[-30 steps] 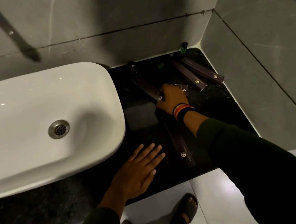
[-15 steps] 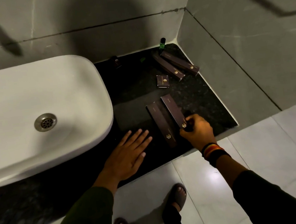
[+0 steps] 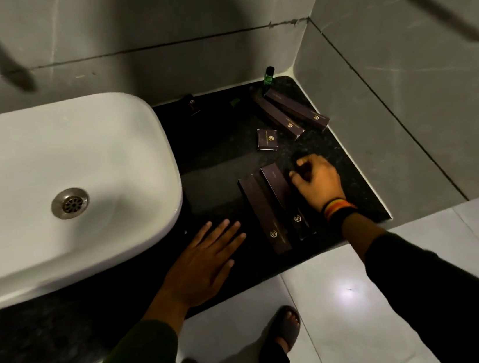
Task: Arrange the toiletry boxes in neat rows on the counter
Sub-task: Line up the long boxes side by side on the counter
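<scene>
We see dark brown boxes with small gold emblems lying on the black speckled counter (image 3: 351,185), right of the white sink (image 3: 59,186). Two long boxes (image 3: 272,207) lie side by side near the front edge, touching along their length, emblems at the near ends. Two more long boxes (image 3: 290,110) lie together at the far right corner, angled, just beside a small green bottle (image 3: 269,75). A small square box (image 3: 267,139) sits between the pairs. Our right hand (image 3: 319,183) hovers over the right box of the near pair, fingers curled loosely; whether it grips anything we cannot tell. Our left hand (image 3: 209,264) rests flat on the counter, fingers spread.
</scene>
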### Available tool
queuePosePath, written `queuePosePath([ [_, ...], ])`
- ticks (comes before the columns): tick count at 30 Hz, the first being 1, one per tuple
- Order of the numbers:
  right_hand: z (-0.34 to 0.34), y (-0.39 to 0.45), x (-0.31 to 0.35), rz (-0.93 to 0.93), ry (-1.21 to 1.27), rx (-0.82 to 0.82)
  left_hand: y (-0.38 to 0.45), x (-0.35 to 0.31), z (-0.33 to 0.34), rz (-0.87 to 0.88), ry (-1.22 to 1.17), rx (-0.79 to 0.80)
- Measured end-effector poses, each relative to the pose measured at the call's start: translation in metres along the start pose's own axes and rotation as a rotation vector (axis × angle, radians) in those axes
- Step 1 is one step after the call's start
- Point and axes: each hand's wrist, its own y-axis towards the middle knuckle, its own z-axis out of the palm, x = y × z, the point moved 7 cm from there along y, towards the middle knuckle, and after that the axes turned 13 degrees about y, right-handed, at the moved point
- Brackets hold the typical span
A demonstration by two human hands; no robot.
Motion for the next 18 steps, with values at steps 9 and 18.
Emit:
queuePosePath([
  [9, 0.015, 0.123, 0.027, -0.021, -0.173, 0.082, 0.001, 0.001, 0.002, 0.004, 0.05, 0.0],
  [18, -0.011, 0.062, -0.008, 0.084, 0.084, -0.04, 0.001, 0.002, 0.0, 0.01, 0.005, -0.005],
])
